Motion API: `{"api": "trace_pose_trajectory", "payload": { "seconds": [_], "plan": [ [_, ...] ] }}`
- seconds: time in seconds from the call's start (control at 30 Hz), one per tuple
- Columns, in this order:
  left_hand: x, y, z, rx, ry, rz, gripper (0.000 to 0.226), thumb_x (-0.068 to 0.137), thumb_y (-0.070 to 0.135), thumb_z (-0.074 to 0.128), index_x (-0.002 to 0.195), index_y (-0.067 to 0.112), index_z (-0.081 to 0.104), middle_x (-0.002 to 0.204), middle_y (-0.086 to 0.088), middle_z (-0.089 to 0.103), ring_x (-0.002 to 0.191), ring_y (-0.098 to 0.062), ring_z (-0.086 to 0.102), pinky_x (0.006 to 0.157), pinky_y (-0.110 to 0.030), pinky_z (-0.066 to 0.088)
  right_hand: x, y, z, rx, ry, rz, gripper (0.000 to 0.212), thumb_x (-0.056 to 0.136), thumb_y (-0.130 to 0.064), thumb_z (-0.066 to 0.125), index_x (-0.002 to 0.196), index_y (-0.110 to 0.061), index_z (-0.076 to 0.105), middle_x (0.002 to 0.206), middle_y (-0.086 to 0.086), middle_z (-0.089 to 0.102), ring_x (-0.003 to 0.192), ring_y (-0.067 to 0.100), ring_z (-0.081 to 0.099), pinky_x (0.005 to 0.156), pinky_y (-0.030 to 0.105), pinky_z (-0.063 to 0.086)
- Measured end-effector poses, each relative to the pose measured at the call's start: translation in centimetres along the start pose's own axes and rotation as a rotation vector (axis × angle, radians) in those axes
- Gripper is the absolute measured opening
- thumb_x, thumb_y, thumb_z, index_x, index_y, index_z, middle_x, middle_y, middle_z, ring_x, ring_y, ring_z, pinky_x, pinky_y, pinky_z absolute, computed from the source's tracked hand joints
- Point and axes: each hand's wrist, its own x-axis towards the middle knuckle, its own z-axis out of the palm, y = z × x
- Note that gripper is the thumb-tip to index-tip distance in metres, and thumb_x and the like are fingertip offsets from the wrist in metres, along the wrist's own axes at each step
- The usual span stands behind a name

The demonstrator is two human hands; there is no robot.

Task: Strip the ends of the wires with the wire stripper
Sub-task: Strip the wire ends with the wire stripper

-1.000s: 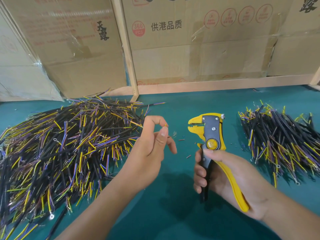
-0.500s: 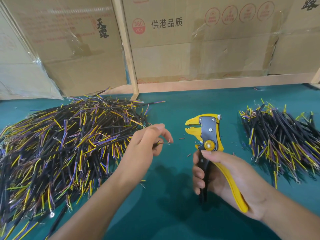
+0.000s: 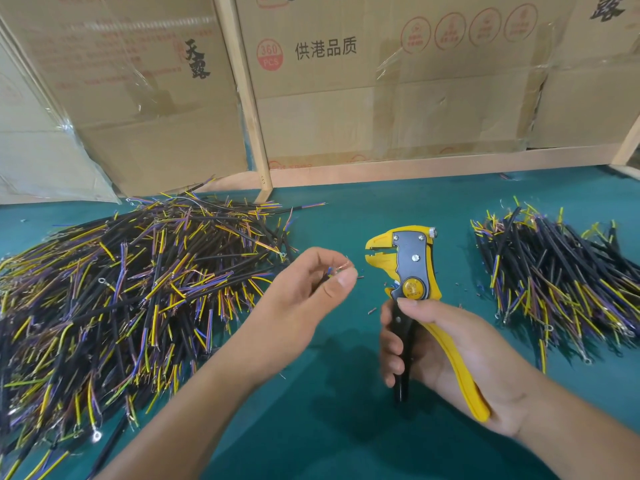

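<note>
My left hand point(image 3: 304, 292) pinches a short wire point(image 3: 337, 269) between thumb and fingers; its coppery bare end sticks out toward the right. My right hand point(image 3: 446, 355) grips the handles of the yellow and grey wire stripper point(image 3: 408, 268), which stands upright with its jaws facing left. The jaws sit a short gap to the right of the wire end, not touching it. Most of the wire is hidden inside my left hand.
A big heap of black, yellow and purple wires point(image 3: 121, 299) covers the left of the green table point(image 3: 332, 427). A smaller wire pile point(image 3: 561, 282) lies at the right. Small insulation scraps point(image 3: 372, 310) lie near the stripper. Cardboard boxes point(image 3: 381, 81) and a wooden frame stand behind.
My left hand has turned and moved right, bringing the wire end close to the stripper's jaws. My right hand holds the stripper in nearly the same place.
</note>
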Motion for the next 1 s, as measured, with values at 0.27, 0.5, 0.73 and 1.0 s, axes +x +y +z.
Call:
{"api": "trace_pose_trajectory", "payload": {
  "seconds": [0.27,0.5,0.73,1.0],
  "plan": [
    [0.1,-0.1,0.3,0.15,-0.002,0.012,0.014,0.091,0.037,0.062,0.091,0.024,0.065,0.075,-0.019,0.048,0.068,-0.027,0.038,0.062,-0.048,0.035,0.0,-0.1,0.1,0.027,-0.01,0.003,0.033,0.088,-0.036,0.073,0.097,-0.006,0.064,0.075,0.014,0.053,0.063,0.031,0.053,0.066,0.046,0.051],
    [0.2,-0.9,0.2,0.044,0.059,-0.006,0.012,0.098,0.013,0.061,0.095,0.007,0.071,0.075,-0.006,0.074,0.062,-0.017,0.067,0.056,-0.024,0.05,0.1,0.0,0.0,0.031,-0.011,0.018,0.033,0.087,-0.036,0.074,0.097,-0.006,0.066,0.074,0.013,0.053,0.062,0.031,0.053,0.065,0.046,0.051],
    [0.4,-1.3,0.6,0.015,0.047,0.051,0.042,0.098,0.029,0.052,0.137,0.043,0.043,0.065,0.006,0.047,0.058,-0.016,0.041,0.057,-0.03,0.046,-0.1,-0.1,0.2,0.032,-0.015,0.008,0.033,0.087,-0.036,0.074,0.096,-0.006,0.065,0.074,0.013,0.053,0.063,0.031,0.052,0.066,0.047,0.05],
    [0.4,-1.3,1.0,-0.106,0.024,-0.003,0.036,0.097,0.046,0.04,0.132,0.043,0.048,0.074,0.0,0.032,0.062,-0.012,0.03,0.051,-0.032,0.042,-0.1,0.0,0.2,0.022,-0.032,0.017,0.034,0.088,-0.037,0.073,0.098,-0.005,0.063,0.075,0.013,0.052,0.065,0.031,0.053,0.068,0.047,0.05]
  ]
}}
